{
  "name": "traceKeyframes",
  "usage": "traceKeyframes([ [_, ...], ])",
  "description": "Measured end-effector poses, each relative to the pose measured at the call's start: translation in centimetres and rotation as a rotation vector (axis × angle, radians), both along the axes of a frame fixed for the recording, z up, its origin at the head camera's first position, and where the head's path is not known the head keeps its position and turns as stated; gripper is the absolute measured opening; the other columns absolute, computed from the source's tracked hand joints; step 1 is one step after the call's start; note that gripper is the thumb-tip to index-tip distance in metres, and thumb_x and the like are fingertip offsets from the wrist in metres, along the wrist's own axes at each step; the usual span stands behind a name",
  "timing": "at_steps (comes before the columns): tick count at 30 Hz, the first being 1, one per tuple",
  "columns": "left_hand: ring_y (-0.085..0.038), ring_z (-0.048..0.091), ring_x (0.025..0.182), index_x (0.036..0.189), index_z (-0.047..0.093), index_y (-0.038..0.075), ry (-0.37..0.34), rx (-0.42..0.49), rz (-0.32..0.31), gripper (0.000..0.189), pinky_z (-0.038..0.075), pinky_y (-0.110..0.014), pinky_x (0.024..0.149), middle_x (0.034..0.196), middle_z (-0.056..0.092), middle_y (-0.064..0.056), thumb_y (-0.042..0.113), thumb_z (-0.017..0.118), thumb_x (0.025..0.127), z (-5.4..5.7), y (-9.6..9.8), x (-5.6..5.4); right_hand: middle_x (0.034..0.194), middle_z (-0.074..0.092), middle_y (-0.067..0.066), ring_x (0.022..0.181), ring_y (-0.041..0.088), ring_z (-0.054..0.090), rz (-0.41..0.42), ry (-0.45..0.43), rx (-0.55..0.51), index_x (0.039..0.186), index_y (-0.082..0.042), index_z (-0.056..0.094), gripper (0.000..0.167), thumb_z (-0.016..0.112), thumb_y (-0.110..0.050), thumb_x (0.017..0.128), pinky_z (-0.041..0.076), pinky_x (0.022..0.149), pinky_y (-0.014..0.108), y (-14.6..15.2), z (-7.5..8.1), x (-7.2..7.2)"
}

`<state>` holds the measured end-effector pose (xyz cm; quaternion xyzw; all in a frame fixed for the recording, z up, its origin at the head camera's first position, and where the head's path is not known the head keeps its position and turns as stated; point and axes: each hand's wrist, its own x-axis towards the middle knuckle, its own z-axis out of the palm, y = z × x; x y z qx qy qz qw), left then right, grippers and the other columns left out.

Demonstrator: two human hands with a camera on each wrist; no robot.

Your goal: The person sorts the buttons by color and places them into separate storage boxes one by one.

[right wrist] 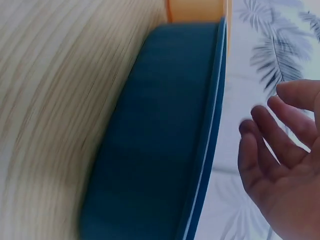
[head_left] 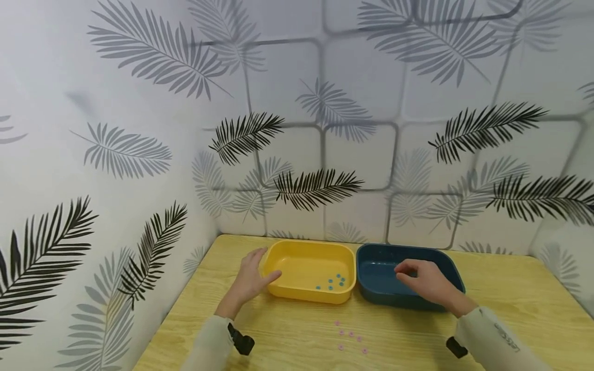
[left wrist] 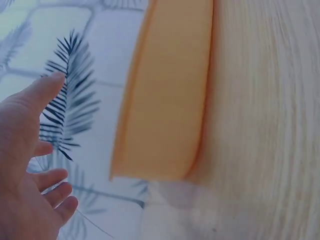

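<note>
L hand (head_left: 249,278) was at the L end of the yellow tray (head_left: 290,269), thumb and fingers spread wide, w/ nothing in hold; contact w/ the rim couldn't be made out. R hand (head_left: 428,282) hung over the blue tray (head_left: 378,273), immed. right of the yellow one, fingers loosely bent, thumb close to index, no obj. visible in them. Approx. six tiny blue beads (head_left: 330,281) lay loose toward the R side of the yellow tray; approx. six pink beads (head_left: 351,334) lay scattered on the desk (head_left: 278,335), on the near side of the trays. Beads looked v. light, hard, prob. quick to roll or slip, so best pinched singly at the edges, thumb vs. index tip. Trays looked like stiff, light plastic, poss. slippery, best held by the rims at opp. ends, kept level
</note>
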<state>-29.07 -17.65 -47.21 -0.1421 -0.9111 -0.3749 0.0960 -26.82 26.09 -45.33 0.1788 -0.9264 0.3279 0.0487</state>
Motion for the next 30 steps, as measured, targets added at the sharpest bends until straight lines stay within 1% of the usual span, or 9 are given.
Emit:
traceKeyframes([
  [3, -0.038, 0.041, 0.123, 0.132, 0.052, 0.002, 0.079, 0.020, -0.061, 0.054, 0.037, -0.054, 0.098, 0.132, 0.047, -0.020, 0.026, 0.069, 0.088, 1.2, 1.1, 0.9, 0.101, 0.063, 0.007, 0.088, 0.024, 0.061, -0.068, 0.091, 0.046, 0.106, -0.005, 0.067, 0.019, 0.063, -0.017, 0.092, 0.051, 0.071, 0.041, 1.8, -0.6, 0.3],
  [6, -0.030, 0.054, 0.109, 0.122, 0.060, 0.003, 0.120, 0.019, -0.156, 0.038, 0.045, -0.048, 0.091, 0.118, 0.058, -0.012, 0.020, 0.068, 0.089, 2.1, 2.4, 1.8, 0.106, 0.061, 0.016, 0.093, 0.034, 0.058, -0.107, 0.162, 0.088, 0.106, -0.001, 0.066, 0.021, 0.065, -0.014, 0.090, 0.048, 0.076, 0.050, 3.6, -1.2, 0.5],
  [9, -0.023, 0.058, 0.099, 0.117, 0.064, 0.006, 0.082, -0.007, -0.273, 0.029, 0.048, -0.042, 0.084, 0.109, 0.062, -0.005, 0.018, 0.066, 0.091, 2.5, 3.8, 2.7, 0.113, 0.055, 0.024, 0.103, 0.045, 0.050, -0.138, 0.202, 0.138, 0.110, 0.002, 0.064, 0.028, 0.066, -0.015, 0.088, 0.039, 0.085, 0.060, 5.1, -2.0, 0.6],
  [12, -0.016, 0.060, 0.095, 0.115, 0.066, 0.008, 0.013, -0.055, -0.373, 0.026, 0.049, -0.035, 0.081, 0.106, 0.064, -0.001, 0.019, 0.064, 0.092, 2.3, 5.2, 3.5, 0.124, 0.045, 0.034, 0.111, 0.055, 0.038, -0.185, 0.207, 0.202, 0.120, 0.005, 0.057, 0.043, 0.067, -0.022, 0.088, 0.030, 0.085, 0.068, 6.4, -2.7, 0.6],
  [14, -0.012, 0.060, 0.093, 0.113, 0.066, 0.007, -0.049, -0.070, -0.425, 0.025, 0.049, -0.030, 0.080, 0.105, 0.065, -0.003, 0.018, 0.065, 0.091, 2.0, 6.2, 4.0, 0.131, 0.035, 0.038, 0.114, 0.060, 0.031, -0.214, 0.185, 0.246, 0.128, 0.008, 0.050, 0.057, 0.066, -0.030, 0.089, 0.026, 0.084, 0.072, 7.1, -3.2, 0.5],
  [17, -0.007, 0.059, 0.091, 0.111, 0.068, 0.005, -0.122, -0.092, -0.486, 0.024, 0.050, -0.027, 0.080, 0.104, 0.066, -0.006, 0.017, 0.065, 0.091, 1.0, 7.3, 4.3, 0.135, 0.026, 0.041, 0.116, 0.063, 0.025, -0.234, 0.128, 0.271, 0.136, 0.011, 0.039, 0.073, 0.062, -0.041, 0.090, 0.025, 0.082, 0.075, 7.9, -3.7, 0.4],
  [22, -0.002, 0.060, 0.088, 0.115, 0.067, 0.003, -0.226, -0.168, -0.528, 0.027, 0.049, -0.020, 0.076, 0.106, 0.067, -0.004, 0.016, 0.066, 0.090, -1.1, 8.7, 4.3, 0.137, 0.018, 0.046, 0.116, 0.066, 0.021, -0.207, 0.052, 0.224, 0.139, 0.016, 0.028, 0.082, 0.058, -0.044, 0.092, 0.022, 0.086, 0.075, 8.8, -4.4, 0.4],
  [26, 0.000, 0.061, 0.087, 0.120, 0.064, 0.004, -0.252, -0.252, -0.554, 0.033, 0.048, -0.016, 0.073, 0.111, 0.066, -0.001, 0.018, 0.066, 0.090, -2.5, 9.5, 3.9, 0.138, 0.012, 0.047, 0.118, 0.067, 0.017, -0.179, -0.024, 0.176, 0.140, 0.020, 0.017, 0.086, 0.054, -0.043, 0.095, 0.019, 0.090, 0.074, 9.4, -5.0, 0.5],
  [30, 0.002, 0.059, 0.086, 0.121, 0.064, 0.007, -0.211, -0.329, -0.556, 0.035, 0.047, -0.016, 0.073, 0.106, 0.064, 0.003, 0.022, 0.067, 0.090, -3.6, 10.2, 3.5, 0.138, 0.011, 0.048, 0.121, 0.065, 0.016, -0.178, -0.098, 0.136, 0.141, 0.021, 0.008, 0.090, 0.051, -0.044, 0.096, 0.020, 0.092, 0.072, 9.6, -5.3, 0.4],
])
